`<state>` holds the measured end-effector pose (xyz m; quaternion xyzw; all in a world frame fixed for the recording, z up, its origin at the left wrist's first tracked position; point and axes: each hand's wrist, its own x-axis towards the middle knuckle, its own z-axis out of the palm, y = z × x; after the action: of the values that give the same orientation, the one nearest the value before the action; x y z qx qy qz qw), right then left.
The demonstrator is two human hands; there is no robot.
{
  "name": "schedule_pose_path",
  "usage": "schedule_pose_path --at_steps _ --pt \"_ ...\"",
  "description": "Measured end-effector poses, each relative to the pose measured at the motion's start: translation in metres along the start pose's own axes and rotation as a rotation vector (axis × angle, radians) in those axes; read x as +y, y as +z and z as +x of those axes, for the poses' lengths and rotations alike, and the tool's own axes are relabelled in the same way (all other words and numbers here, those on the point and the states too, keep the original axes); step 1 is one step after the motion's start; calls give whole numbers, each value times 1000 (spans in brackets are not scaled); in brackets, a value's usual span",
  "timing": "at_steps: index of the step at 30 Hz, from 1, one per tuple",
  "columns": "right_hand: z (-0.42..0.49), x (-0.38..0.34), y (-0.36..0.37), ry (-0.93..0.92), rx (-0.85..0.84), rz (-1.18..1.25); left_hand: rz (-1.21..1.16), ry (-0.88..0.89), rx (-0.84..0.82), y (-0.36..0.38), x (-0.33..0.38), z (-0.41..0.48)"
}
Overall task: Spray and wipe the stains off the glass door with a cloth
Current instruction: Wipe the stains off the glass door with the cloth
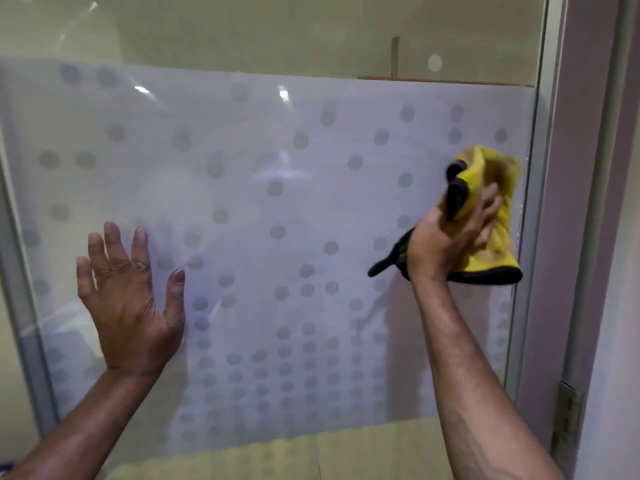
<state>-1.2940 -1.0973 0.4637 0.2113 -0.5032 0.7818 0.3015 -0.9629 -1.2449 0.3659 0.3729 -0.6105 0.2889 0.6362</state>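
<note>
The glass door (277, 209) fills the view, with a frosted band patterned in grey dots across its middle. A yellow cloth with black trim (495, 233) is pressed against the glass near the door's right edge. My right hand (450, 237) is shut on the cloth and holds it flat to the pane. My left hand (128, 299) is held up at the lower left, fingers spread, palm toward the glass and holding nothing. No spray bottle is in view.
A metal door frame (540, 202) and a pale purple jamb (588, 202) run down the right side, with a hinge (568, 420) low on it. Another frame edge (27, 341) runs down the left. Clear glass lies above the frosted band.
</note>
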Motion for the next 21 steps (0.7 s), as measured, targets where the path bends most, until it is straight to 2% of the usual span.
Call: schedule_pose_path --at_steps 5,12,15,17,19,21 --pt "-51 -33 23 -457 -244 -7 4 5 -26 1 -3 -1" --pt "-174 -12 -8 -802 -734 -10 25 -28 -47 -1 3 -1" --pt "-219 18 -37 -849 -939 11 27 -31 -84 -7 6 0" --pt "-239 36 -57 -813 -1097 39 8 -51 -130 -15 11 -1" --pt "-251 45 -74 -637 -1304 94 -44 -87 -154 -28 20 -8" --pt "-257 46 -86 -462 -1437 109 -108 -106 -124 -46 32 -24"
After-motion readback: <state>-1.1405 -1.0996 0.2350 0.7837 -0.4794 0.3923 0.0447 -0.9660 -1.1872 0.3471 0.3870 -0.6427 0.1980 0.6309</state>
